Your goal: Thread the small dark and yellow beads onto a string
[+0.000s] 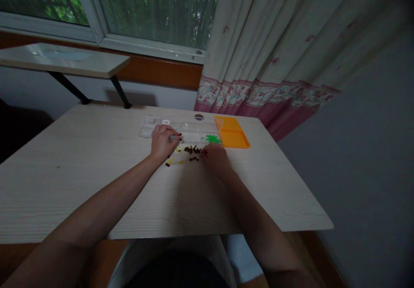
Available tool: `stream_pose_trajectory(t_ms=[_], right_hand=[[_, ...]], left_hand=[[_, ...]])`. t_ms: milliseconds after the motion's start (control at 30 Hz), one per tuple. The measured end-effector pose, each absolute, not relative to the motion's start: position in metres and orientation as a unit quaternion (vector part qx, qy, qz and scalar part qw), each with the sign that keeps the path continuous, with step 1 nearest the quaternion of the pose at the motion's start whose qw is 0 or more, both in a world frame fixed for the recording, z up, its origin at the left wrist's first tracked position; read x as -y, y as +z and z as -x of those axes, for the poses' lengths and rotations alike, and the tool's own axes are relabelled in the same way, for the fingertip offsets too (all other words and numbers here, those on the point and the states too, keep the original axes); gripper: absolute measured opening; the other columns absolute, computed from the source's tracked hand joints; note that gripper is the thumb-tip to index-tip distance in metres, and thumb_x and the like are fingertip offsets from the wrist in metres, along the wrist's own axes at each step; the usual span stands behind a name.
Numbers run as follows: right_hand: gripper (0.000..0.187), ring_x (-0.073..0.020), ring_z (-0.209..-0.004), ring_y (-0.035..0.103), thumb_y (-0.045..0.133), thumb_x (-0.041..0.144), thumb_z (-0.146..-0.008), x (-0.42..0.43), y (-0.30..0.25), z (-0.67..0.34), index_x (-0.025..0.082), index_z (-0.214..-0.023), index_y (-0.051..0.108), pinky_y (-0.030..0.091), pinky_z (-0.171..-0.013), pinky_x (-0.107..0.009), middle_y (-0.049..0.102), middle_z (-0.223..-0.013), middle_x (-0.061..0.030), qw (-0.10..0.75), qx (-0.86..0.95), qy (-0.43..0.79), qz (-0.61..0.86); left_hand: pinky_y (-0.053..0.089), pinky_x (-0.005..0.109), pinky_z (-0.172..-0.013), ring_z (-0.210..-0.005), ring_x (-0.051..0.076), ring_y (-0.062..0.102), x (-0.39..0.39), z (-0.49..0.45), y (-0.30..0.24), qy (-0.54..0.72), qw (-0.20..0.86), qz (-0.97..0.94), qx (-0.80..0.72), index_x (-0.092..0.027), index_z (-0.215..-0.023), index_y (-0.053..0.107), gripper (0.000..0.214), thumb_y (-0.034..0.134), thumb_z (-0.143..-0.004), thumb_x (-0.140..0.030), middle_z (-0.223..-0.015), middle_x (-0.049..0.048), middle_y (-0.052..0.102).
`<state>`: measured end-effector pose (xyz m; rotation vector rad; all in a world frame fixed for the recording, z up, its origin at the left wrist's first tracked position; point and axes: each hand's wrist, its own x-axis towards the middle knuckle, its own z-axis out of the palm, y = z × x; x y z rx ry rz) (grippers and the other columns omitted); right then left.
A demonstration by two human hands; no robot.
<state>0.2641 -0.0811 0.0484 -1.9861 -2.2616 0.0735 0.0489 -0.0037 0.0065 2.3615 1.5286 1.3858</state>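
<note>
My left hand (163, 142) is over the front of a clear compartment box (190, 137), thumb and fingers pinched near a small dark piece. What the pinch holds is too small to make out. My right hand (213, 155) rests at the right side of a pile of small dark brown pieces (191, 149), its fingertips closed together at the pile's edge. Small green pieces (212, 139) lie in the box's front right compartment. A few yellow pieces (171, 161) and dark bits are scattered on the table by my left wrist.
An orange tray or lid (233, 138) adjoins the box on the right. A round dark item (199, 117) sits behind the box. The pale wooden table (129, 201) carries a raised shelf (80, 61) on black legs at the back left. A curtain (246, 64) hangs behind.
</note>
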Motion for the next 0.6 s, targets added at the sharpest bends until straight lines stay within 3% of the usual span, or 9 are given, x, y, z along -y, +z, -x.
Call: stream_pose_trajectory(t_ms=[600], right_hand=[[0.016, -0.0213, -0.092, 0.058, 0.058, 0.024, -0.087, 0.079, 0.0441, -0.2644, 0.016, -0.087, 0.072, 0.041, -0.083, -0.032, 0.067, -0.092, -0.0096, 0.126, 0.756, 0.016, 0.642]], left_hand=[[0.04, 0.044, -0.096, -0.106, 0.027, 0.05, 0.0075, -0.0494, 0.0094, 0.393, 0.014, -0.769, -0.505, -0.026, -0.096, 0.076, 0.018, 0.066, -0.082, -0.034, -0.101, 0.0058, 0.064]])
